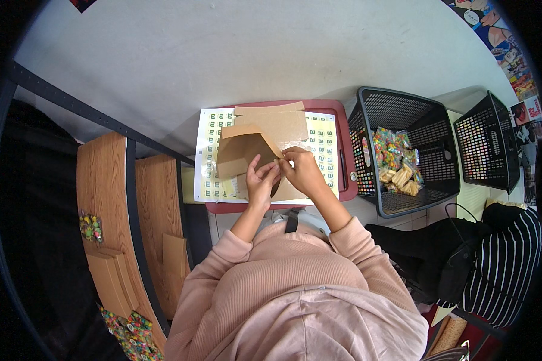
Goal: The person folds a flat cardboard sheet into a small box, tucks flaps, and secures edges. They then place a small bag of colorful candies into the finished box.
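Note:
A brown cardboard box (236, 157), partly folded with its open side facing me, stands over sheets of labels on a dark red table. My right hand (302, 173) pinches the box's right edge between thumb and fingers. Close beside it, my left hand (261, 185) grips the same edge lower down, palm turned up and fingers half curled. Part of its grip is hidden by the box wall. Behind the box lies flat brown cardboard (283, 122). White and yellow label sheets (208, 135) with rows of small dark print spread under everything.
Right of the table (348, 174) stands a black plastic basket (406, 99) holding colourful candy packets (391, 150), with another black basket (485, 141) beyond. A wooden shelf (105, 180) at left carries folded cardboard (111, 280) and candy bags (132, 334). A person in stripes (506, 265) is at right.

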